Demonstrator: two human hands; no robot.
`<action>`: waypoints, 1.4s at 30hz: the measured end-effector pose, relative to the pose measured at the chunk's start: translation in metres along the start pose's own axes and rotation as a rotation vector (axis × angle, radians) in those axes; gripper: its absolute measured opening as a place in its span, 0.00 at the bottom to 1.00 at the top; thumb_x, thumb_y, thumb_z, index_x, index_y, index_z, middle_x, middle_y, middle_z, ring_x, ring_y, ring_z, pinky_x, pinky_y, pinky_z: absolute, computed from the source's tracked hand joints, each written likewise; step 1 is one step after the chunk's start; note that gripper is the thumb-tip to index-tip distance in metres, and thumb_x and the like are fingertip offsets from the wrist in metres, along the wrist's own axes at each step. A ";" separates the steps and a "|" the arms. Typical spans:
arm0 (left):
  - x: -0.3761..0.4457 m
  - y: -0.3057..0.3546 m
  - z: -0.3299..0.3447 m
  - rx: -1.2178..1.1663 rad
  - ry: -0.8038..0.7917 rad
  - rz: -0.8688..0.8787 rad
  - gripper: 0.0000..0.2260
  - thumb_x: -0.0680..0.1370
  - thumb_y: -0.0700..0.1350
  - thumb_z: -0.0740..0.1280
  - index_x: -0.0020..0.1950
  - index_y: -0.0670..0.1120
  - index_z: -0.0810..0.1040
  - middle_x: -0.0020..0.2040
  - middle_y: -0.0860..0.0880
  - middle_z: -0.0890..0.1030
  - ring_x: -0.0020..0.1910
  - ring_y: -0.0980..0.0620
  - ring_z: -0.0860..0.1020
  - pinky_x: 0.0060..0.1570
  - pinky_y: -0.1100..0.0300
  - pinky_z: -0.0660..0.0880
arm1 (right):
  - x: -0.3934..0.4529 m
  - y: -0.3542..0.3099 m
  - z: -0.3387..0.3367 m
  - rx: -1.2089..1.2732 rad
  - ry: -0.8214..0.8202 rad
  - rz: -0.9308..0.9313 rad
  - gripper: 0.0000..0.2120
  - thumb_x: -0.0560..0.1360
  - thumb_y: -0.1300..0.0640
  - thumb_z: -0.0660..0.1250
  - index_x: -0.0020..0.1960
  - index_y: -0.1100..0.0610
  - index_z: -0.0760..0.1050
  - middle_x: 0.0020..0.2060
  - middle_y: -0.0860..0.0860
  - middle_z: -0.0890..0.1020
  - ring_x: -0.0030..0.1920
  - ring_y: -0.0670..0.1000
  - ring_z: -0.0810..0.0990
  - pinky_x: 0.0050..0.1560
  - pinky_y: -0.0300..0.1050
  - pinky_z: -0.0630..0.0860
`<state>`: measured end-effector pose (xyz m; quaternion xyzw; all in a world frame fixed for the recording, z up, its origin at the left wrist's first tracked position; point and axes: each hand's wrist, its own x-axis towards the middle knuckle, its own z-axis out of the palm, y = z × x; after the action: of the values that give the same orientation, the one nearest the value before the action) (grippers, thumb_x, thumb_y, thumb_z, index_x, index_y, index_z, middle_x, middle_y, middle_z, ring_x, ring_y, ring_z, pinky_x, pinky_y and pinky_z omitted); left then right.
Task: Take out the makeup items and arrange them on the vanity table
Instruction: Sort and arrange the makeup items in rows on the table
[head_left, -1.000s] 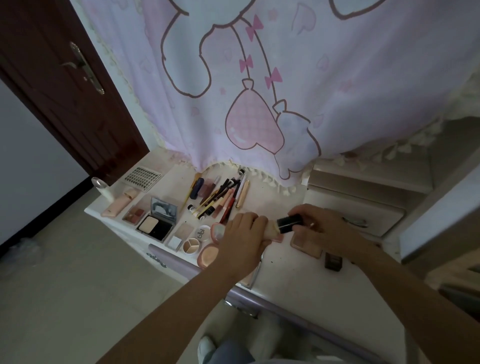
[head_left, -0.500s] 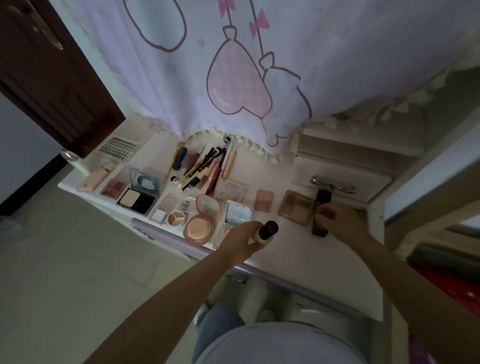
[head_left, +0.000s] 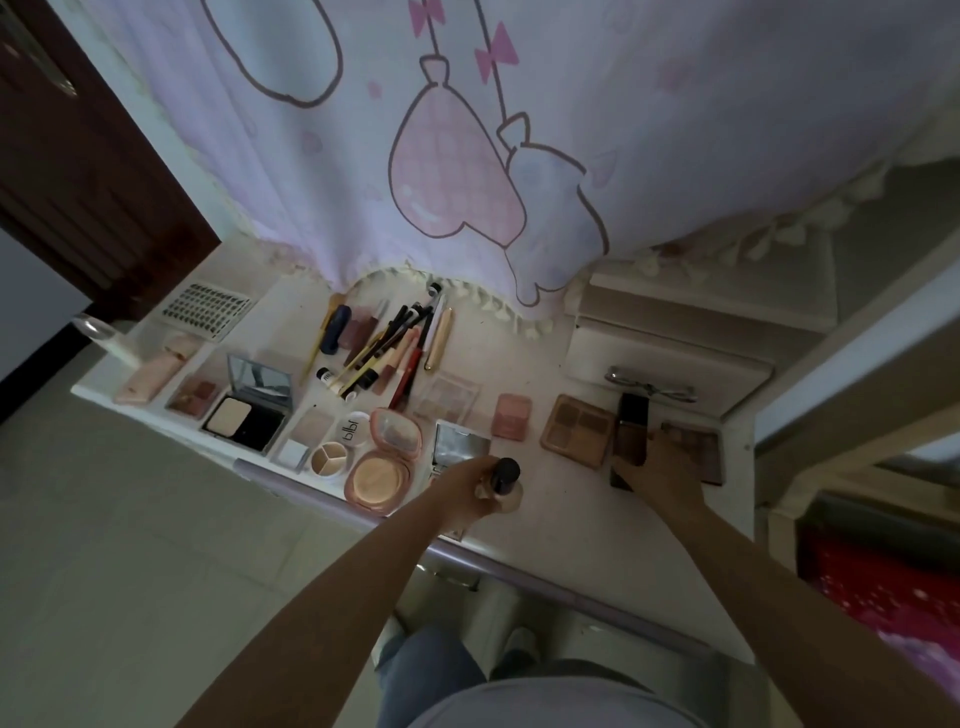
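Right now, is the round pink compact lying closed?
No, the round pink compact lies open on the vanity table, lid up.

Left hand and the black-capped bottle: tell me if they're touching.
Touching. The head view shows the left hand with its fingers wrapped round the black-capped bottle, which stands upright on the vanity table.

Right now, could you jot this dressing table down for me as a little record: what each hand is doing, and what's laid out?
left hand: holds a bottle with a black cap, upright on the table
right hand: on a dark flat case; grip unclear
near left hand: open round powder compact
between the hands: brown eyeshadow palette, small pink blush
back middle: pile of pencils and brushes
left end: open black compact with mirror
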<state>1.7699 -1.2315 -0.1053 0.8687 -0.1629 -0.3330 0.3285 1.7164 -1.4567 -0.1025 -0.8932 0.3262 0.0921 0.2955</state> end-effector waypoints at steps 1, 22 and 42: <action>0.000 0.001 -0.001 0.000 0.001 -0.001 0.22 0.73 0.34 0.67 0.67 0.43 0.68 0.63 0.44 0.74 0.63 0.48 0.71 0.56 0.66 0.62 | 0.002 -0.003 0.000 0.011 0.007 0.006 0.31 0.71 0.53 0.69 0.66 0.67 0.62 0.61 0.65 0.73 0.60 0.62 0.73 0.54 0.52 0.71; -0.065 0.055 -0.023 0.044 0.541 0.510 0.14 0.70 0.40 0.66 0.51 0.32 0.76 0.45 0.37 0.80 0.44 0.50 0.76 0.43 0.60 0.76 | -0.044 0.003 -0.039 0.903 -0.006 -0.139 0.17 0.64 0.78 0.68 0.42 0.58 0.72 0.38 0.49 0.76 0.40 0.46 0.77 0.35 0.37 0.75; -0.069 0.064 -0.037 0.285 0.059 0.475 0.17 0.71 0.47 0.71 0.58 0.44 0.75 0.46 0.51 0.74 0.44 0.58 0.68 0.36 0.72 0.59 | -0.084 -0.033 -0.080 0.390 -0.346 -0.610 0.23 0.62 0.69 0.75 0.43 0.44 0.72 0.40 0.42 0.77 0.42 0.31 0.76 0.41 0.25 0.73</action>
<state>1.7407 -1.2268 -0.0081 0.8528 -0.3976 -0.1948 0.2767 1.6702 -1.4392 0.0078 -0.8475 0.0030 0.0856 0.5239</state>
